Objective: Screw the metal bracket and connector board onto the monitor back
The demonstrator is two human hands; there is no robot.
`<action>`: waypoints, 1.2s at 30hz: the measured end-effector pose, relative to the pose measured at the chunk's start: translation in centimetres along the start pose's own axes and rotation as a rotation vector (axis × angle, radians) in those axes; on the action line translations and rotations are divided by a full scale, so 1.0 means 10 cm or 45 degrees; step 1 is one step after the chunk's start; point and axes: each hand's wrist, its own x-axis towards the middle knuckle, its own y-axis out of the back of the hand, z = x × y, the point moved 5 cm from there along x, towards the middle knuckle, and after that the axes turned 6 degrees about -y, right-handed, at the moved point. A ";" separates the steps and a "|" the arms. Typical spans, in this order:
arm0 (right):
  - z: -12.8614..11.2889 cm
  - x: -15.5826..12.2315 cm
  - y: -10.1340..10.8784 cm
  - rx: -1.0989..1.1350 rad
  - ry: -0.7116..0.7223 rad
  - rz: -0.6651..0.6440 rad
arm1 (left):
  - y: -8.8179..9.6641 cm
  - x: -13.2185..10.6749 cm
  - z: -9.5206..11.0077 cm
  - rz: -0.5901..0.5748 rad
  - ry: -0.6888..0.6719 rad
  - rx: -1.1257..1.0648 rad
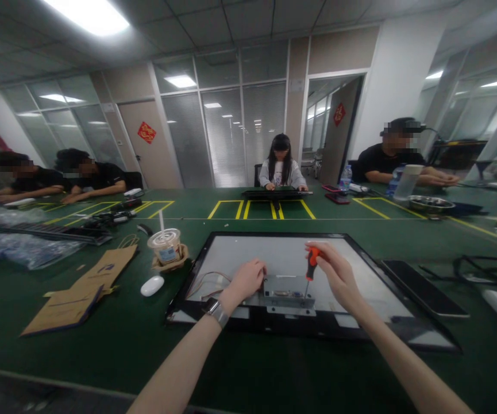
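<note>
A large flat display panel [226, 253] with a black frame lies on the green table in front of me, its pale back facing up. On its near middle part sits a grey metal bracket [289, 283] with connector ports along its front. My left hand [249, 280], with a watch on the wrist, has its curled fingers at the bracket's left edge; the fingertips are partly hidden. An orange and black screwdriver [312, 263] is gripped in my right hand [338, 275]. Its shaft points down to the bracket's right end. Thin wires [208, 279] lie left of my left hand.
Left of the panel are a white mouse [152, 285], an iced drink cup [164, 246] and a paper bag [87, 282]. A black phone-like slab [423, 286] and cables [481, 265] lie right. Across the table, a person [280, 167] handles another panel; other people sit at both sides.
</note>
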 end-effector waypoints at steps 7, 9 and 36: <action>0.15 0.03 -0.01 0.084 -0.041 0.023 | -0.06 0.03 -0.08 0.036 -0.019 0.013; 0.15 0.05 -0.01 0.073 -0.029 0.055 | -0.07 0.03 -0.10 0.039 -0.014 0.017; -0.02 0.13 0.12 0.210 -0.210 -0.306 | 0.03 -0.02 -0.01 0.054 -0.050 -0.055</action>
